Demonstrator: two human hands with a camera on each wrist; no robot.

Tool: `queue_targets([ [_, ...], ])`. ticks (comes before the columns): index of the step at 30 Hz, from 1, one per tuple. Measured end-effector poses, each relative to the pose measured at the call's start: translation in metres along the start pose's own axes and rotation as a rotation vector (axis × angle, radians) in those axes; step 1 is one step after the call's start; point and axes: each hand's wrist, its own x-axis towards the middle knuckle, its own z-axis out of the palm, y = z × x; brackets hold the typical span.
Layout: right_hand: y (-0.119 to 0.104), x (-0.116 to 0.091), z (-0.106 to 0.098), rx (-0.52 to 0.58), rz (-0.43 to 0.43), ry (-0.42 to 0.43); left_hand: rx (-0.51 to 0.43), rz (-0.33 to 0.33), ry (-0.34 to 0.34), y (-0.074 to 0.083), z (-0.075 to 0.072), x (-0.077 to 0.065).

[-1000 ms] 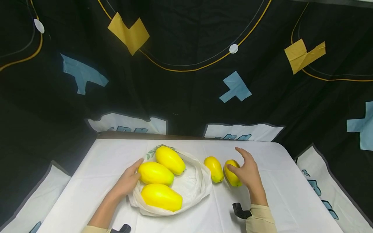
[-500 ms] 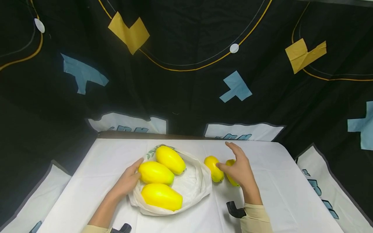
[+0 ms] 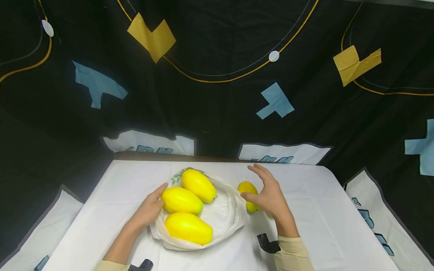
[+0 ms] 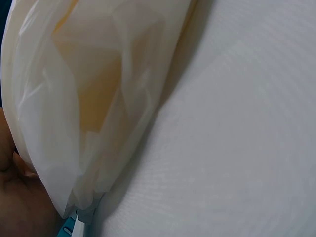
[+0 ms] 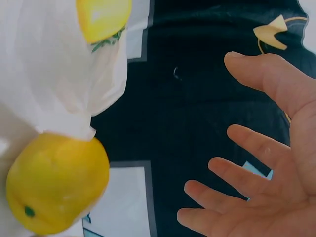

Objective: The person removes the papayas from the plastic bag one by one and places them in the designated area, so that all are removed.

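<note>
- The loose yellow fruit point(image 3: 246, 188) lies on the tabletop point(image 3: 325, 214), just right of the white bag point(image 3: 222, 214); whether they touch, I cannot tell.
- Right hand point(image 3: 271, 195): holding nothing, thumb and fingers spread wide, near that fruit and partly hiding it from the head view.
- Left hand point(image 3: 150, 207): gripping the bag's left edge.
- Inside the bag sit a far fruit point(image 3: 199, 185), a middle fruit point(image 3: 182, 200) and a near fruit point(image 3: 188, 228), bunched to the left; the right part is bare.
- The loose fruit looks smooth and firm, probably fairly slippery and apt to roll; its weight is hard to judge. Its widest part, thumb and fingers on opposite sides, seems the best hold.
- The bag looks thin, light and floppy; its rim seems the place to steady it.
</note>
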Motion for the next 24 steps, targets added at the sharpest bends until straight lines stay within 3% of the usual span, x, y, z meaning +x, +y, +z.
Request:
queue_targets([
  [10,-0.016,0.002,0.014,0.041,-0.084,-0.054,-0.005,-0.023,-0.001,0.002,0.000,-0.001],
  [24,-0.038,0.002,0.038,0.066,-0.122,-0.158,0.000,-0.027,0.002,0.003,0.000,-0.001],
])
